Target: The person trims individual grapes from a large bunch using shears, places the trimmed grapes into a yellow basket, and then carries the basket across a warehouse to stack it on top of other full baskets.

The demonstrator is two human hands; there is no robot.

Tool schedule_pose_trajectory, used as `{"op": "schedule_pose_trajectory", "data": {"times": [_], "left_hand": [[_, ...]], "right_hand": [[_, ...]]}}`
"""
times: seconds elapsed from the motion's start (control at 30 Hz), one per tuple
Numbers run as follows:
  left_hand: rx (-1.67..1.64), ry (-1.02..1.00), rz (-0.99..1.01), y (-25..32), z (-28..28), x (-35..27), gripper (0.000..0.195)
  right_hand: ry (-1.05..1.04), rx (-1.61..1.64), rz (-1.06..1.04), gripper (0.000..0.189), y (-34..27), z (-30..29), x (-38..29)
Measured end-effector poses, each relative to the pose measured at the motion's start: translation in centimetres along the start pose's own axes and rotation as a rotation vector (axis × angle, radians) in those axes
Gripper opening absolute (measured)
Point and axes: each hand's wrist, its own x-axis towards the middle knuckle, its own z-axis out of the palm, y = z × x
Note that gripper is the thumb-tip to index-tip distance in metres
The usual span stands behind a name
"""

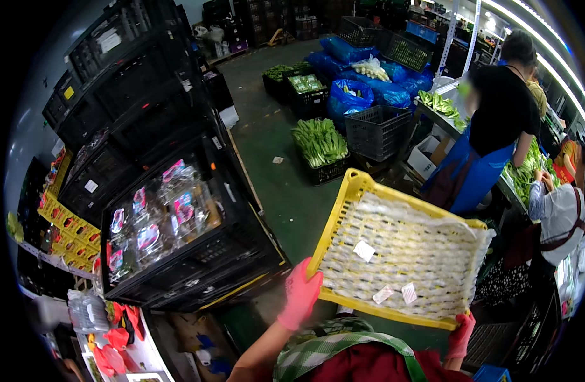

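Both my hands, in pink gloves, hold a yellow plastic crate [392, 317] in front of my body. My left hand [300, 292] grips its near left corner, and my right hand [460, 335] is at the near right corner. A white, cushioned sheet liner [411, 238] with rows of gaps covers the crate's floor and laps over the right side. On the liner lie a white paper slip [364, 250] and two more slips nearer me, which bear faint marks. No produce shows inside the crate.
Stacked black crates [197, 272] stand at left, the top one holding clear plastic packs [149, 234]. Ahead on the floor are a crate of leafy greens [320, 143], an empty black crate [376, 133] and blue bags [388, 90]. A person in a blue apron [473, 167] stands close by at right.
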Motion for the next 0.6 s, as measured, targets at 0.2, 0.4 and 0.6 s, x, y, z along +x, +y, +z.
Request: {"op": "schedule_pose_trajectory", "data": {"times": [0.2,0.4,0.6], "left_hand": [[0.390,0.075,0.237,-6.6,1.6,12.7,0.040],[0.476,0.126,0.274,-4.5,1.3,27.5,0.039],[0.187,0.132,0.162,4.3,1.7,45.3,0.039]], "right_hand": [[0.088,0.013,0.207,0.049,0.8,5.4,7.6],[0.054,0.013,0.260,0.037,2.7,16.4,17.0],[-0.101,-0.151,0.113,0.027,1.2,31.1,30.0]]}}
